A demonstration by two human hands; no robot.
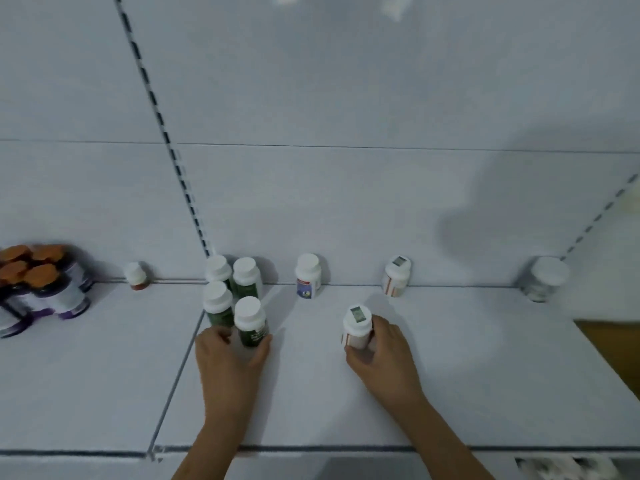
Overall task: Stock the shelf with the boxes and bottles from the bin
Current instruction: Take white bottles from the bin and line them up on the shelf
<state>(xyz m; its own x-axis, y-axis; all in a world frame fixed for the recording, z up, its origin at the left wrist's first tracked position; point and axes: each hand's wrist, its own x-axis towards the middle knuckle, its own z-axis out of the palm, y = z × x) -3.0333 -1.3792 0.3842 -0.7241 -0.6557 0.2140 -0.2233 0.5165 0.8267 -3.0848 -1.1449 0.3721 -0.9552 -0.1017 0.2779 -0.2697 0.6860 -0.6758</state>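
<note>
The left hand (230,355) is curled round the base of a green bottle (251,322), thumb on one side and fingers on the other. A white bottle (357,328) with an orange-striped label is gripped low on its body by the right hand (382,351). Both bottles stand upright on the shelf (311,403), toward its front half.

Judged by their look, the bottles are small, rigid plastic cylinders with smooth, possibly slippery labels and broad white caps; they are likely light and top-heavy enough to tip if nudged. A grip round the body below the cap, as shown, seems soundest.

Three more green bottles (246,276) are packed just behind the held one. Further back, against the rear panel, a blue-labelled bottle (308,275) and a second striped bottle (397,276) stand apart. A blurred jar (545,279) is seen far right, orange-capped purple bottles (45,285) far left, with a small red bottle (137,276) beside them. The shelf is flat, matte white metal. The bin is not clearly seen.
</note>
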